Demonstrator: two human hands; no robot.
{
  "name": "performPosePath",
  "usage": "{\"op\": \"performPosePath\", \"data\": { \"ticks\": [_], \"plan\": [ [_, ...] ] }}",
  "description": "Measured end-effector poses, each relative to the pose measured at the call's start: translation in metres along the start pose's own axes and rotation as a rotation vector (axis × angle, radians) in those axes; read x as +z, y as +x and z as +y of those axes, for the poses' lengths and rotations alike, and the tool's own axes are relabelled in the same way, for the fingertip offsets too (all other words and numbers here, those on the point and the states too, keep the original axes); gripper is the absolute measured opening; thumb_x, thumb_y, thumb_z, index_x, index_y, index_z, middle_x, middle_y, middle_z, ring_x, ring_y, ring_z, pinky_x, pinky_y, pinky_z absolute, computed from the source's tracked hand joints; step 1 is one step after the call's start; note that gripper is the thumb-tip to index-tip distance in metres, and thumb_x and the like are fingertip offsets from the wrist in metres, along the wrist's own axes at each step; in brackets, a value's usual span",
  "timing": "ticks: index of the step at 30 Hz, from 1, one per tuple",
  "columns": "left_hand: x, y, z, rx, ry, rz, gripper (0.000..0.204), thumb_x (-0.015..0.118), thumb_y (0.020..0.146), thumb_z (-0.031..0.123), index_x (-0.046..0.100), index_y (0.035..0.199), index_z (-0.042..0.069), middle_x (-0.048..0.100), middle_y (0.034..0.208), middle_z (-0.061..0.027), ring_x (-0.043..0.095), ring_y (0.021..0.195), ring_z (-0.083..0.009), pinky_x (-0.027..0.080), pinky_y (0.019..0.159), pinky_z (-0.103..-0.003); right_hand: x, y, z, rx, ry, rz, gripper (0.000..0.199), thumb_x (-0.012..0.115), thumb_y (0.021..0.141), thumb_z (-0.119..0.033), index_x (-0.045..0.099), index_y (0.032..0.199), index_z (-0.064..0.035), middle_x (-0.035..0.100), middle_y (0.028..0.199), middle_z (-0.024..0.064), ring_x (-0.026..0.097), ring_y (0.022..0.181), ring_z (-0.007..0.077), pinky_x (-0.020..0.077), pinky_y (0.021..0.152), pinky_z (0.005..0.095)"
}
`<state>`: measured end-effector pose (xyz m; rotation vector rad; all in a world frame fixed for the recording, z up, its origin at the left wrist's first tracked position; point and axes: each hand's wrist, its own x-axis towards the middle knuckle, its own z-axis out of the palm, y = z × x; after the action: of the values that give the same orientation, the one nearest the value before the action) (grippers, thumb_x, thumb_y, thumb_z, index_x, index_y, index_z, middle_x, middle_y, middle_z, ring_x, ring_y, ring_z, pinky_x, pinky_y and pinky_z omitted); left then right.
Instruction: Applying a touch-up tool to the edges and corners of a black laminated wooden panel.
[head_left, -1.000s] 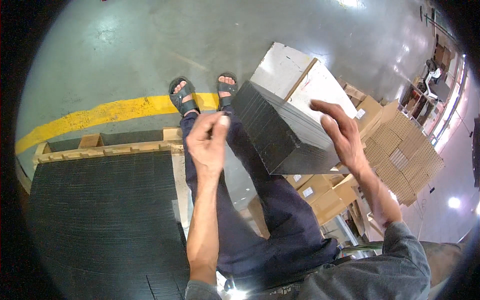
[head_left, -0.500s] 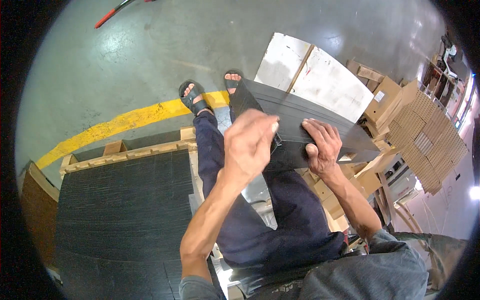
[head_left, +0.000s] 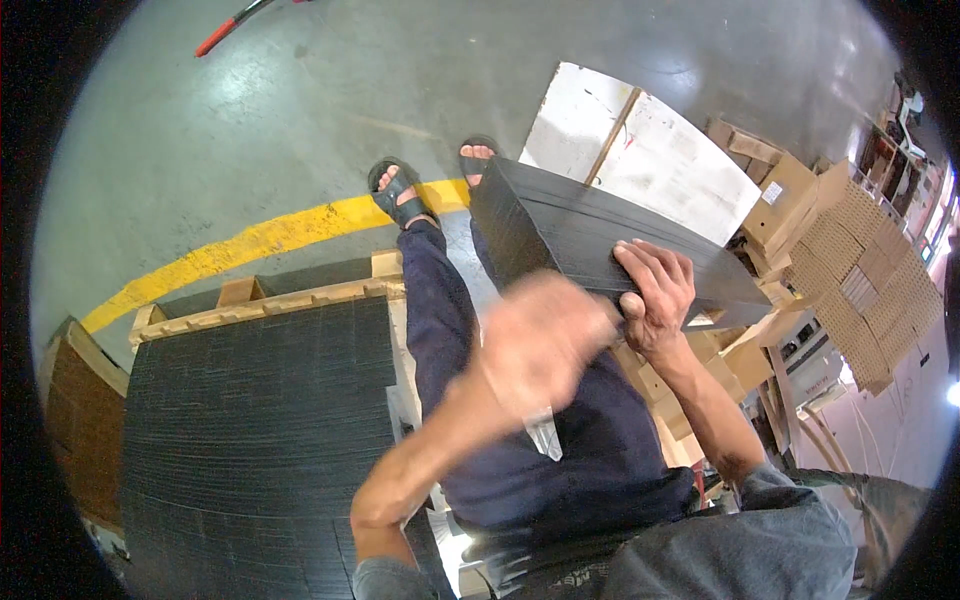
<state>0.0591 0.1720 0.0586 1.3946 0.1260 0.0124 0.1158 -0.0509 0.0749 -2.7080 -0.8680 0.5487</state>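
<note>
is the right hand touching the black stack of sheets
Touching. The head view shows the right hand with fingers curled over the edge of the black stack of sheets.

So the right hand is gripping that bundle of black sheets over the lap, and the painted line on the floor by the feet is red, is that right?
Not quite: the floor line is yellow, not red, as the head view shows. The right hand does grip the bundle of black sheets over the lap.

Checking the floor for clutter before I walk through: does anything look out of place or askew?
A red-handled tool lies loose on the grey floor at the top. Flattened cardboard boxes are heaped unevenly on the right.
</note>
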Motion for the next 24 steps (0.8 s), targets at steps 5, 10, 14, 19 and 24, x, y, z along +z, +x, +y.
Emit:
{"op": "performPosePath", "data": {
  "ticks": [5, 10, 14, 19, 24],
  "plan": [
    [-0.013, 0.029, -0.053, -0.374, 0.137, 0.21, 0.014, 0.068, 0.089, 0.01, 0.07, 0.093, -0.002, 0.068, 0.085, -0.0124, 0.065, 0.08, -0.0218, 0.051, 0.075, -0.031, -0.003, -0.003, 0.006, 0.002, 0.013, -0.023, 0.055, 0.039, 0.104, -0.049, 0.068, 0.112, -0.0025, 0.072, 0.11, 0.0123, 0.068, 0.1, 0.0297, 0.0467, 0.087, 0.0419],
    [-0.038, 0.038, -0.205, -0.574, 0.125, 0.305, 0.019, 0.065, 0.088, 0.011, 0.072, 0.098, -0.003, 0.07, 0.09, -0.0161, 0.067, 0.085, -0.0248, 0.051, 0.076, -0.034, -0.001, 0.004, -0.004, 0.01, 0.063, -0.029, 0.058, 0.037, 0.104, -0.05, 0.068, 0.112, -0.0018, 0.071, 0.11, 0.0128, 0.068, 0.098, 0.0294, 0.0474, 0.086, 0.0416],
    [-0.03, 0.039, -0.23, -0.478, 0.18, 0.22, 0.019, 0.066, 0.087, 0.012, 0.073, 0.098, -0.001, 0.069, 0.088, -0.0152, 0.067, 0.079, -0.0265, 0.051, 0.073, -0.035, -0.002, 0.004, -0.002, 0.018, 0.067, -0.05, 0.06, 0.036, 0.104, -0.052, 0.069, 0.111, -0.0016, 0.071, 0.111, 0.0133, 0.068, 0.097, 0.0289, 0.0473, 0.085, 0.041],
    [-0.025, 0.043, -0.215, -0.617, -0.037, 0.31, 0.019, 0.066, 0.087, 0.009, 0.073, 0.1, -0.004, 0.07, 0.087, -0.0152, 0.069, 0.083, -0.0266, 0.054, 0.08, -0.035, -0.003, 0.003, 0.004, 0.02, 0.054, -0.058, 0.061, 0.035, 0.104, -0.052, 0.068, 0.112, -0.0008, 0.071, 0.112, 0.0137, 0.068, 0.098, 0.0288, 0.0467, 0.085, 0.0406],
    [-0.034, 0.025, -0.235, -0.429, 0.108, 0.279, 0.019, 0.066, 0.086, 0.004, 0.073, 0.101, -0.004, 0.073, 0.097, -0.0183, 0.07, 0.093, -0.0286, 0.053, 0.088, -0.035, -0.001, 0.008, -0.004, 0.012, 0.076, -0.059, 0.063, 0.034, 0.104, -0.052, 0.069, 0.111, -0.0005, 0.071, 0.111, 0.0139, 0.068, 0.097, 0.0288, 0.0461, 0.084, 0.0402]
  ]
}}
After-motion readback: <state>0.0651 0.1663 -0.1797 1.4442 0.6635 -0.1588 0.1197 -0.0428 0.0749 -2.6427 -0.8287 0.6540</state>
